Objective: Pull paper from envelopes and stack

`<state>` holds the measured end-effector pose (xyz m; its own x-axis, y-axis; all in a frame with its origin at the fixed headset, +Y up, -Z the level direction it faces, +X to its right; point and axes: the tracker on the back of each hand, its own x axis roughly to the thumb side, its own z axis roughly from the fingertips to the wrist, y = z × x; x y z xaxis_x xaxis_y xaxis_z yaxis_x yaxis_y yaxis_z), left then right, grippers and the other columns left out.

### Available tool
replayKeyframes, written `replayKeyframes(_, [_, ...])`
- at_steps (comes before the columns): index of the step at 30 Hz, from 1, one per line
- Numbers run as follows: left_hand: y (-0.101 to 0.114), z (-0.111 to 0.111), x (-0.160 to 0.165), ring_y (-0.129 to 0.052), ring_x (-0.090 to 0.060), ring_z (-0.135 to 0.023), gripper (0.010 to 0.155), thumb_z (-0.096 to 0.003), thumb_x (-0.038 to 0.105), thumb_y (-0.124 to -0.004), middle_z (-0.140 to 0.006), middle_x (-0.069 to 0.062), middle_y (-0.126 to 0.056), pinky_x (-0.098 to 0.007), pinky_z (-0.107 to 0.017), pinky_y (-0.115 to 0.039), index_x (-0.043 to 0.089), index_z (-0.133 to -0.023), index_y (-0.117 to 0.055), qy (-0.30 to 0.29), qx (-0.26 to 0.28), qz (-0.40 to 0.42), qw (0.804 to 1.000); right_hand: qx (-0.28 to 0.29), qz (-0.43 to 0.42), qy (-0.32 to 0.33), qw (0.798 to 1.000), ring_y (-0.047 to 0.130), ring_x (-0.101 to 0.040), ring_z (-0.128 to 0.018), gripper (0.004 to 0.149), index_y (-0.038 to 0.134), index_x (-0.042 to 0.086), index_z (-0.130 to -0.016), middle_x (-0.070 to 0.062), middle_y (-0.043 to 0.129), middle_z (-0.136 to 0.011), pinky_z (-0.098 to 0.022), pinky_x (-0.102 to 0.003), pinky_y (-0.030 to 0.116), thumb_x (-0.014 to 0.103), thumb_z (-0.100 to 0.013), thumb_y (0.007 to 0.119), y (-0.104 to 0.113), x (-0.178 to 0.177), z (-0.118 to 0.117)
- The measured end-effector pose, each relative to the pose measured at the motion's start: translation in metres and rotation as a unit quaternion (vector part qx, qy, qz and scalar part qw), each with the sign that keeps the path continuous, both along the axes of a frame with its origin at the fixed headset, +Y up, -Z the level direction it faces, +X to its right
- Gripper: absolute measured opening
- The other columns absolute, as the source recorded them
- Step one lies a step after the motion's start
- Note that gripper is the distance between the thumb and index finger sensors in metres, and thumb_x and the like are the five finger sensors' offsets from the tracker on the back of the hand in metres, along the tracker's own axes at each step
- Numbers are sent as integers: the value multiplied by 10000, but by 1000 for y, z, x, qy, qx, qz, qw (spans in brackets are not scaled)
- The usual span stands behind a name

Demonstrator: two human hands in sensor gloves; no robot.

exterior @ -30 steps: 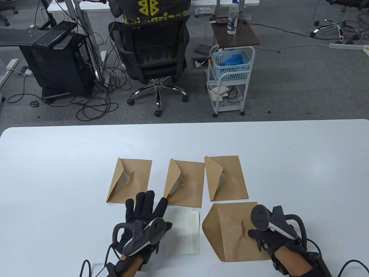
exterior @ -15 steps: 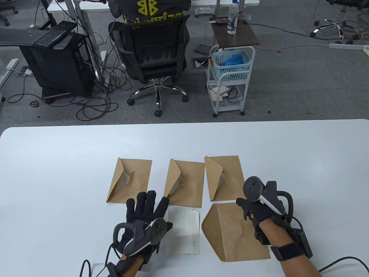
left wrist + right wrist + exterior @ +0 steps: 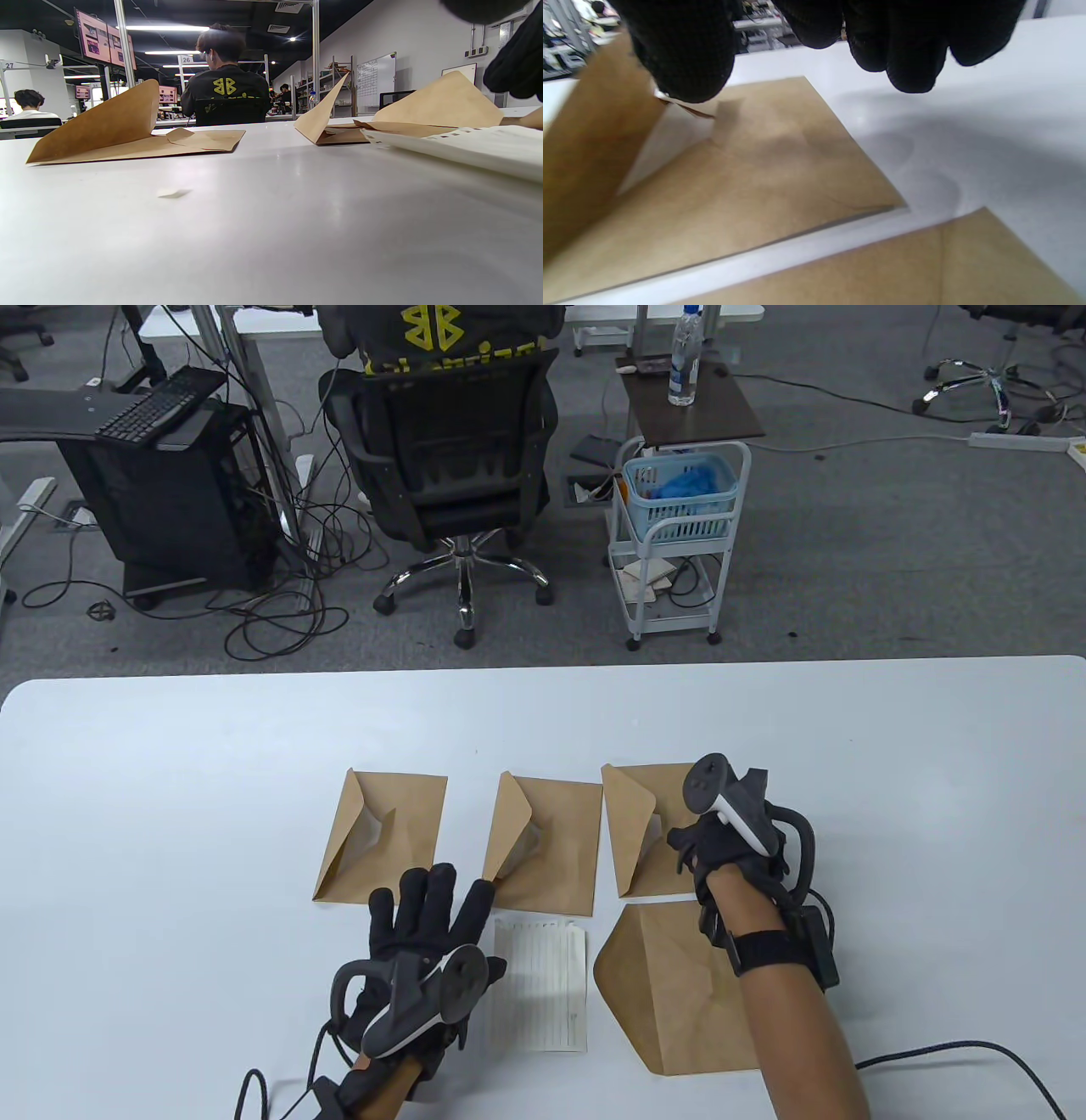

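Three brown envelopes lie in a row with flaps raised: left, middle, right. White paper shows inside the right one's mouth. A fourth envelope lies nearer, flap open. A lined sheet lies flat between it and my left hand. That hand rests flat on the table, fingers spread, holding nothing, beside the sheet's left edge. My right hand hovers over the right envelope; in the right wrist view its fingers hang above the envelope and the thumb is by the flap opening.
The white table stretches wide on both sides of the envelopes. In the left wrist view the left envelope and middle envelope stand with flaps up. Beyond the far edge are an office chair and a cart.
My right hand has moved from the near envelope's right side forward and left, onto the right envelope of the row. The left hand, the sheet and the envelopes have stayed put.
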<state>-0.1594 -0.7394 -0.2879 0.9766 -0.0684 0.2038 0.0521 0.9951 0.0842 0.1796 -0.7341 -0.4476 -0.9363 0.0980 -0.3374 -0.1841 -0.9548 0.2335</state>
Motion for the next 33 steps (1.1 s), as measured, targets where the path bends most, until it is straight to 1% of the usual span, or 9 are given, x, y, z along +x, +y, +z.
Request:
replayKeyframes(5, [0, -1, 0, -197, -428, -1156, 805, -453, 626, -677, -1212, -93, -180, -655, -781, -111, 429, -1116, -266, 0, -1, 1, 1000, -51, -2, -23, 998, 770, -544, -836, 871, 562, 14, -1055, -357, 564, -1020, -608, -629, 669, 549, -436, 860, -16, 2, -12])
replayKeyframes(8, [0, -1, -1, -197, -428, -1156, 801, -453, 625, -678, -1212, -95, -181, -655, -781, -112, 430, -1117, -274, 2, -1, 0, 1000, -56, 29, -26, 998, 757, -546, -809, 932, 576, -31, -1038, -380, 552, -998, -590, -601, 690, 567, -398, 893, -22, -3, -16])
replayKeyframes(10, [0, -1, -1, -197, -427, -1156, 798, -453, 625, -678, -1212, -95, -181, -655, -781, -111, 429, -1117, -280, 1, 0, 1, 1000, -52, 50, -23, 997, 804, -510, -780, 967, 508, -17, -1057, -362, 604, -968, -582, -578, 718, 583, -387, 863, -20, -5, -17])
replayKeyframes(14, [0, -1, -1, -198, -427, -1156, 794, -454, 624, -678, -1213, -99, -185, -655, -781, -112, 427, -1119, -291, 2, -1, 1, 1000, -39, 30, -29, 998, 881, -474, -706, 875, 591, -41, -1021, -313, 754, -873, -542, -571, 760, 476, -390, 906, -19, -8, -19])
replayKeyframes(19, [0, -1, 0, -198, -429, -1156, 788, -453, 623, -679, -1212, -101, -187, -655, -781, -110, 423, -1121, -312, 0, -2, 0, 1000, -43, -13, -36, 998, 905, -418, -631, 844, 585, -78, -1005, -291, 786, -813, -513, -544, 766, 408, -398, 912, -22, -7, -20])
replayKeyframes(21, [0, 0, 0, -197, -429, -1156, 788, -453, 623, -679, -1212, -101, -188, -655, -781, -111, 421, -1121, -312, -1, -2, -1, 1000, -47, -22, -32, 998, 904, -390, -612, 837, 561, -85, -1006, -254, 784, -794, -506, -531, 767, 385, -406, 906, -21, -8, -20])
replayKeyframes(26, [0, 0, 1, -197, -430, -1155, 785, -454, 621, -679, -1213, -102, -187, -656, -780, -110, 422, -1121, -315, -2, 0, 0, 1000, -18, -76, -37, 996, 930, -309, -524, 799, 564, -93, -994, -148, 837, -696, -478, -513, 790, 310, -405, 924, -24, -7, -17])
replayKeyframes(29, [0, 0, 2, -198, -430, -1155, 786, -455, 621, -678, -1212, -105, -188, -656, -780, -110, 420, -1122, -314, -2, 0, -2, 1000, -6, -82, -35, 996, 926, -289, -504, 764, 589, -66, -986, -95, 833, -654, -468, -497, 790, 294, -406, 932, -24, -3, -17])
replayKeyframes(33, [0, 0, 1, -197, -430, -1155, 785, -455, 620, -678, -1212, -106, -187, -655, -781, -110, 421, -1122, -316, -1, 1, 1, 1000, -8, -144, -67, 987, 897, -290, -507, 594, 718, 34, -905, -59, 814, -621, -480, -499, 766, 275, -411, 942, -28, 11, -16])
